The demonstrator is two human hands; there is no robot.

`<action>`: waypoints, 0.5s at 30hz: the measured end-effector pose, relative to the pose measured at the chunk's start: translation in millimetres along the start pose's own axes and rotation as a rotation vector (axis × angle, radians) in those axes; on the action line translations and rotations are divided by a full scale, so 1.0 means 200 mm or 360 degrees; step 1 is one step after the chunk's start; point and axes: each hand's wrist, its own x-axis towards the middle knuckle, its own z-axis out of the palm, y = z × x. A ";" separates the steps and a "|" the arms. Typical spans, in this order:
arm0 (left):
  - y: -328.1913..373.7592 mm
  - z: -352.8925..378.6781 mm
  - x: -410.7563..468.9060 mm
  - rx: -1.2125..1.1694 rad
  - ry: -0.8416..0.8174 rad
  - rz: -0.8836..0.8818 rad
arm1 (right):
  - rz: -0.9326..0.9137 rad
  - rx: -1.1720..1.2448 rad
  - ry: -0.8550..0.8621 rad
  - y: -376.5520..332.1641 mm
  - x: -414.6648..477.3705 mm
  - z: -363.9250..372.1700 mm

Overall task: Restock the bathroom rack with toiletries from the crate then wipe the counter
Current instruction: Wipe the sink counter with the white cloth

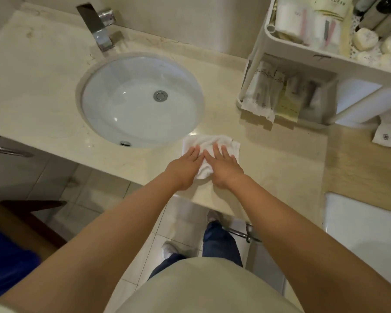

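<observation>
1. A white cloth (212, 143) is lying crumpled on the cream stone counter (54, 75), near its front edge.
2. You are pressing on it with your left hand (185, 164) and right hand (224, 163), side by side, fingers straight.
3. The white rack (280, 45) is standing at the counter's right end.
4. Paper-wrapped packets (266, 91) are leaning in its lower shelf, and round wrapped soaps (365, 39) are sitting in the upper one.
</observation>
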 end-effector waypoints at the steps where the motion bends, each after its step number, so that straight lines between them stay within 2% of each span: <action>1: -0.01 0.03 -0.04 0.0002 -0.0004 0.0001 | -0.0001 -0.0002 0.0000 -0.03 -0.03 0.03; 15: -0.09 0.27 -0.47 0.0078 -0.0068 0.0006 | -0.0012 -0.0018 -0.0021 -0.34 -0.26 0.34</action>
